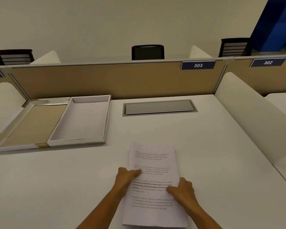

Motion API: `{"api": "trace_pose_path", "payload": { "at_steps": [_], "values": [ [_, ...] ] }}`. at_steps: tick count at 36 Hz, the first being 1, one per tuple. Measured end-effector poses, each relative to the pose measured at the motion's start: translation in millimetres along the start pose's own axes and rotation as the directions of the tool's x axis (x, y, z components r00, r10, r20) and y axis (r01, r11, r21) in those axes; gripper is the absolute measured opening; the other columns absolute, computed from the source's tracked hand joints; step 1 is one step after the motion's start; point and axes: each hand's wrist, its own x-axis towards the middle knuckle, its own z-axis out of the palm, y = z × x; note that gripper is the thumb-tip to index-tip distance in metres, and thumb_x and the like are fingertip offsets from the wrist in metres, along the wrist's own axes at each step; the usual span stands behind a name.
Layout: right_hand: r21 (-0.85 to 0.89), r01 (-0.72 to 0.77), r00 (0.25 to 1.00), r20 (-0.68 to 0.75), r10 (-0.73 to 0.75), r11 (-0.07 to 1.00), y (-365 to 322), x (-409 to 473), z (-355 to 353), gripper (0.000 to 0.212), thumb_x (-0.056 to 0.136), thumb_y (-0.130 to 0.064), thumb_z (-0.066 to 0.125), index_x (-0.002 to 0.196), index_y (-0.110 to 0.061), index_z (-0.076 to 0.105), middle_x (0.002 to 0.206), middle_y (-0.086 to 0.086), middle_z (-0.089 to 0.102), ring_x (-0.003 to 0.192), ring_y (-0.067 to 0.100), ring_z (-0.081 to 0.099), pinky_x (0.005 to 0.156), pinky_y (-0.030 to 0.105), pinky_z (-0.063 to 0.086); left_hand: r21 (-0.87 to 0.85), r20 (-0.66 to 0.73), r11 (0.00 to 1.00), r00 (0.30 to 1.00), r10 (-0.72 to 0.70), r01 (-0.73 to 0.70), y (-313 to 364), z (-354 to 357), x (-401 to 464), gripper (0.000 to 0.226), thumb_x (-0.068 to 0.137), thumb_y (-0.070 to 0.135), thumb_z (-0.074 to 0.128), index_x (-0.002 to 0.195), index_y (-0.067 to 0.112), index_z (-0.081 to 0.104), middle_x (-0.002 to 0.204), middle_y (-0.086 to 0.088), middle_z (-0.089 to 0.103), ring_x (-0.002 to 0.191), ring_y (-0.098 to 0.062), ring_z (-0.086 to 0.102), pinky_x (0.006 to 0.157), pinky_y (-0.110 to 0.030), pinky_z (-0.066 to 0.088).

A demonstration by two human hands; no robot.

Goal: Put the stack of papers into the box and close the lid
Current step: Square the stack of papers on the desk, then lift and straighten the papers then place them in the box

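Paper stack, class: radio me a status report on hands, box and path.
Both hands gripping the paper stack by its sides: left hand, right hand. Box empty, lid open flat at its left. Nothing between stack and box.

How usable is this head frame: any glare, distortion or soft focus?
Head view: even, dim lighting; glare only on the box lid's silver rim; wide-angle bending of the partition edges; text on the stack of papers soft, bold lines partly readable.
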Motion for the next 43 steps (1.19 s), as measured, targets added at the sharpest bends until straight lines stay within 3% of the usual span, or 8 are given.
{"api": "trace_pose_path", "payload": {
  "at_steps": [5, 11, 21, 24, 28, 32, 37, 43],
  "values": [
    [0.015, -0.003, 1.0, 0.004, 0.003, 1.0, -0.8, 1.2, -0.9, 0.053, 0.079, -0.031, 0.073, 0.123, -0.01, 0.053, 0.124, 0.014, 0.052, 0.11, 0.031, 0.059, 0.096, 0.044, 0.056, 0.011, 0.019, 0.998, 0.998, 0.059, -0.059, -4.3, -8.0, 6.4, 0.036, 0.073, 0.02, 0.085, 0.1, 0.002, 0.069, 0.082, -0.013, 0.081, 0.071, -0.032, 0.079, 0.069, -0.05, 0.065],
    [0.038, -0.009, 1.0, 0.017, 0.008, 0.999, 1.8, 3.5, -1.4, 0.054, 0.077, -0.029, 0.073, 0.123, -0.009, 0.053, 0.125, 0.013, 0.055, 0.109, 0.03, 0.061, 0.095, 0.044, 0.057, -0.081, 0.078, 0.995, 0.995, 0.067, -0.061, -0.9, -6.6, 6.4, 0.044, 0.072, 0.016, 0.088, 0.091, 0.008, 0.049, 0.09, -0.019, 0.079, 0.074, -0.037, 0.078, 0.062, -0.047, 0.064],
    [0.173, -0.018, 0.995, 0.097, 0.001, 0.985, 8.8, 15.9, -10.4, 0.06, 0.07, -0.024, 0.08, 0.121, -0.012, 0.052, 0.116, 0.006, 0.064, 0.096, 0.023, 0.07, 0.081, 0.04, 0.063, -0.043, 0.214, 0.977, 0.953, 0.214, -0.21, 8.4, -5.0, -3.5, 0.037, 0.08, 0.006, 0.078, 0.115, 0.009, 0.067, 0.102, -0.012, 0.08, 0.086, -0.036, 0.078, 0.076, -0.052, 0.064],
    [0.357, -0.011, 0.987, 0.154, -0.047, 0.934, 9.8, 23.0, -24.1, 0.055, 0.073, -0.034, 0.084, 0.117, -0.012, 0.058, 0.1, 0.002, 0.076, 0.076, 0.017, 0.078, 0.059, 0.031, 0.063, -0.063, 0.233, 0.954, 0.925, 0.301, -0.295, 11.8, -3.6, -15.7, 0.037, 0.078, 0.012, 0.079, 0.113, 0.015, 0.067, 0.101, -0.008, 0.08, 0.085, -0.035, 0.078, 0.069, -0.047, 0.065],
    [0.56, 0.126, 0.972, 0.095, -0.214, 0.819, 12.2, 29.6, -40.6, 0.078, 0.063, -0.056, 0.086, 0.122, -0.017, 0.055, 0.117, 0.005, 0.073, 0.099, 0.022, 0.076, 0.086, 0.046, 0.063, -0.101, 0.257, 0.906, 0.869, 0.423, -0.411, 20.4, -7.3, -36.0, 0.035, 0.078, 0.02, 0.082, 0.11, 0.02, 0.068, 0.106, -0.012, 0.078, 0.087, -0.038, 0.077, 0.068, -0.046, 0.065],
    [0.775, 0.142, 0.889, 0.174, -0.423, 0.616, 8.5, 31.2, -52.3, 0.082, 0.066, -0.036, 0.092, 0.135, -0.021, 0.05, 0.127, 0.013, 0.07, 0.113, 0.035, 0.07, 0.089, 0.053, 0.06, -0.125, 0.253, 0.856, 0.818, 0.516, -0.501, 32.8, -11.8, -54.8, 0.033, 0.078, 0.024, 0.081, 0.108, 0.023, 0.07, 0.106, -0.012, 0.078, 0.088, -0.038, 0.077, 0.068, -0.043, 0.065],
    [0.79, 0.291, 0.878, 0.003, -0.478, 0.539, -17.3, 11.1, -59.2, 0.05, 0.069, -0.034, 0.09, 0.114, -0.021, 0.072, 0.117, 0.015, 0.074, 0.101, 0.036, 0.074, 0.077, 0.046, 0.064, -0.124, 0.146, 0.799, 0.785, 0.601, -0.589, 44.7, -14.9, -67.4, 0.028, 0.074, 0.027, 0.08, 0.1, 0.035, 0.073, 0.102, -0.003, 0.079, 0.085, -0.032, 0.078, 0.065, -0.037, 0.065],
    [0.712, 0.498, 0.83, -0.226, -0.51, 0.495, -45.8, -19.9, -44.9, 0.034, 0.074, -0.036, 0.083, 0.106, -0.027, 0.075, 0.104, 0.004, 0.079, 0.091, 0.024, 0.077, 0.069, 0.036, 0.065, -0.154, -0.08, 0.739, 0.754, 0.652, -0.656, 42.4, -9.5, -66.6, 0.03, 0.07, 0.028, 0.078, 0.099, 0.03, 0.072, 0.095, 0.006, 0.078, 0.086, -0.021, 0.075, 0.061, -0.027, 0.063]
  ]
}}
